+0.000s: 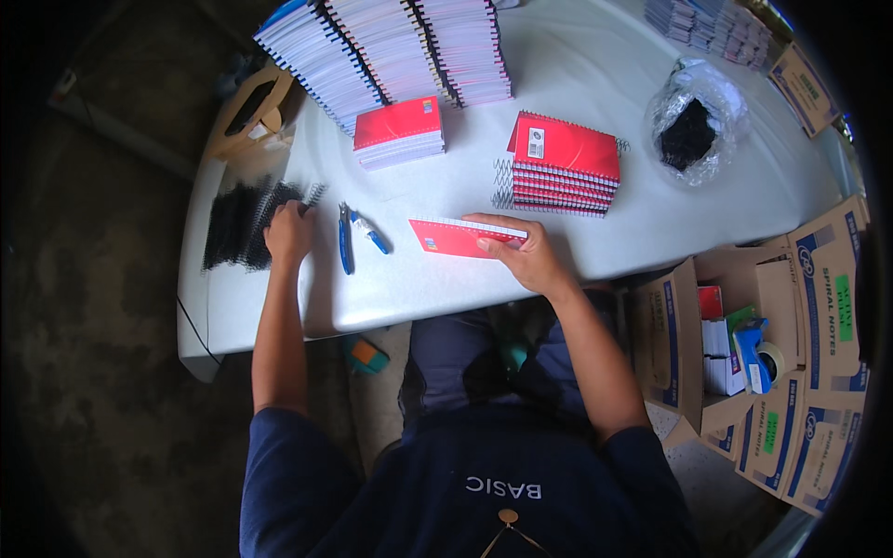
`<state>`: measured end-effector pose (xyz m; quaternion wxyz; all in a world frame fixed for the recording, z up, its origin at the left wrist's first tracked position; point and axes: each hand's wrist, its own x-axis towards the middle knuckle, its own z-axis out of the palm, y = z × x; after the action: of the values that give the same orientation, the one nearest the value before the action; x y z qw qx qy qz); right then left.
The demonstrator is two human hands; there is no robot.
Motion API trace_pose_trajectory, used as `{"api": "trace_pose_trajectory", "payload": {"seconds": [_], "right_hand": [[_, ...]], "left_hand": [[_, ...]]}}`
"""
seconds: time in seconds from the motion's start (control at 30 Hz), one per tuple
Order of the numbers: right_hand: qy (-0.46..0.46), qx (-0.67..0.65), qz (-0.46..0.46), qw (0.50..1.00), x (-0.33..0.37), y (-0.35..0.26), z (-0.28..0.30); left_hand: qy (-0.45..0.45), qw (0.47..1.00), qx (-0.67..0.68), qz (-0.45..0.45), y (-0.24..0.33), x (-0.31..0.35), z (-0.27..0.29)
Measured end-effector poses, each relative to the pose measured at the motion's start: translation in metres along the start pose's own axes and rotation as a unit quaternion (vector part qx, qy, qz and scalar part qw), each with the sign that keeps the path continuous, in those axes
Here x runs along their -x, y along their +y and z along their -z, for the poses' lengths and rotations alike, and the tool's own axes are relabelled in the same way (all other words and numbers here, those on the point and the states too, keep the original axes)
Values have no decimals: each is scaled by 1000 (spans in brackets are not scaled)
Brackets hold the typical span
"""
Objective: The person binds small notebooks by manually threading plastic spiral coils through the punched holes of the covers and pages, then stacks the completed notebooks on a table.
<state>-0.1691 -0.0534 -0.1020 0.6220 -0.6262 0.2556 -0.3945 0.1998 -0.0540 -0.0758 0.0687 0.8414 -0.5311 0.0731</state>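
Navy shirt (502, 456) nearest, right grip (535, 259) holds notebook (454, 241), carton (689, 344) contains tape (779, 357).

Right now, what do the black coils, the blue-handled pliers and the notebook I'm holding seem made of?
The black coils: probably dull plastic, by their even colour; perhaps coated wire. The pliers: smooth plastic or rubber grips, by their solid blue; head probably metal, too small to confirm. The notebook: paper pages, by the white edge; smooth red cover, likely card.
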Motion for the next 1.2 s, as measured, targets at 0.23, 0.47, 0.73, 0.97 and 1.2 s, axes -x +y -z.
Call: {"api": "trace_pose_trajectory", "payload": {"seconds": [0.23,0.47,0.73,0.97,1.2], "right_hand": [[-28,-40,-14,999,1,6,4],[-8,7,-13,1000,2,-7,-1],[8,19,0,1000,3,-3,-3],[24,57,8,998,3,-5,-3],[12,50,15,999,3,-7,-4]], "left_hand": [[38,998,46,7,-10,-1,49],[-11,917,371,-148,33,32,38],[-289,813,484,-146,90,71,36],[-440,714,542,57,94,54,53],[-322,720,603,-118,92,50,51]]}}
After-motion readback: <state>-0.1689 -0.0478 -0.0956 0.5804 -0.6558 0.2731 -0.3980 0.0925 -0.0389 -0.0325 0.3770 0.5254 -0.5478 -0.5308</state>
